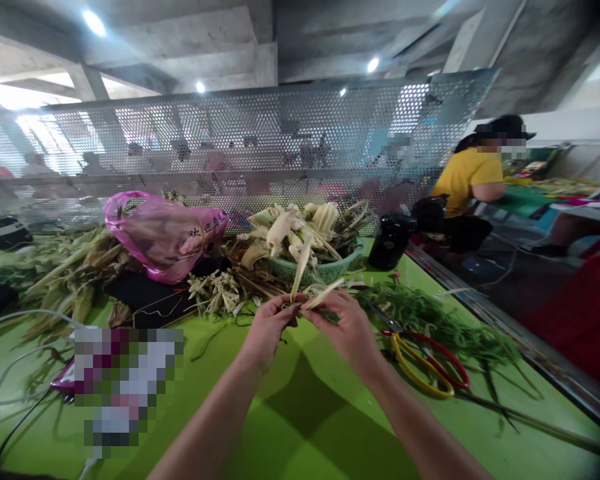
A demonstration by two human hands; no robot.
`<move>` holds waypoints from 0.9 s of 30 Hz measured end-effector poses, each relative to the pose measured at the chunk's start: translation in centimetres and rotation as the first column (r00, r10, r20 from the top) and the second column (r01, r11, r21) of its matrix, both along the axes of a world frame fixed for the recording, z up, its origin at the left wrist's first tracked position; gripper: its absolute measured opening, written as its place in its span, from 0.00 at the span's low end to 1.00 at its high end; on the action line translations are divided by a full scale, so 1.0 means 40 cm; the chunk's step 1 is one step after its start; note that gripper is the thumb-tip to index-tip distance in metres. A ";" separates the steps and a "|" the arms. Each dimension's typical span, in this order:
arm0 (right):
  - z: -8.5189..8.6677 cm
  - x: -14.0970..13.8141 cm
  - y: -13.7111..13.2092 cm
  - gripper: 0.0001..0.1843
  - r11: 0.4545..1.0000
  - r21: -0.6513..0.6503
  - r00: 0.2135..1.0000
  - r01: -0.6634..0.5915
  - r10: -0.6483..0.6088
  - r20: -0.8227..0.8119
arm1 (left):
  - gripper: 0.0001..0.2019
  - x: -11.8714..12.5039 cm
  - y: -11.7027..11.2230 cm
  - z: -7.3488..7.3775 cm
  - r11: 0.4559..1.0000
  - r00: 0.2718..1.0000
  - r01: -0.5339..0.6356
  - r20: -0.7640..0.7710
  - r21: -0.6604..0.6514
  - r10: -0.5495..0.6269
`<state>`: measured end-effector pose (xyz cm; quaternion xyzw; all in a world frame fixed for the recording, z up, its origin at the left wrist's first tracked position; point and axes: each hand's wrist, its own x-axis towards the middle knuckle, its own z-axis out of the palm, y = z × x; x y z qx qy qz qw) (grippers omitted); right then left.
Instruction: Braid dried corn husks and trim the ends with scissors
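Observation:
My left hand (271,325) and my right hand (341,321) meet above the green tabletop, fingers pinched together. From the left fingers a pale dried corn husk strip (303,270) stands nearly upright. A second pale husk strip (326,292) slants up to the right out of my right fingers. Whether the two strips are joined is hidden by the fingertips. Just beyond is a green plastic basket (325,272) heaped with cream-coloured corn husks (285,230). Scissors with one yellow and one red handle (420,363) lie to the right of my right hand.
Green shredded strands (430,313) spread along the right side, by a black cup (391,241). A pink plastic bag (165,233) and dried husks (80,267) sit at the left. Cables (25,360) cross the front left. A perforated metal screen (230,147) stands behind; a person in yellow (467,180) sits right.

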<state>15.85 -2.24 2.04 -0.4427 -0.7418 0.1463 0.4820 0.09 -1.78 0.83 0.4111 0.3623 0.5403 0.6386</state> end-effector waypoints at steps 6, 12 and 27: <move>-0.001 -0.011 0.001 0.10 0.960 -0.273 0.953 -0.067 -0.020 -0.304 | 0.14 0.005 -0.007 -0.005 0.996 0.995 0.088 -0.052 0.024 -0.087; -0.003 -0.022 -0.003 0.12 0.943 -0.330 0.918 -0.051 -0.087 -0.388 | 0.14 0.006 -0.013 -0.008 0.995 0.992 0.089 -0.091 0.035 -0.085; -0.046 -0.027 0.006 0.19 0.816 -0.527 0.857 -0.238 -0.079 -0.509 | 0.14 -0.001 0.000 -0.008 0.998 0.998 -0.062 0.018 -0.023 0.062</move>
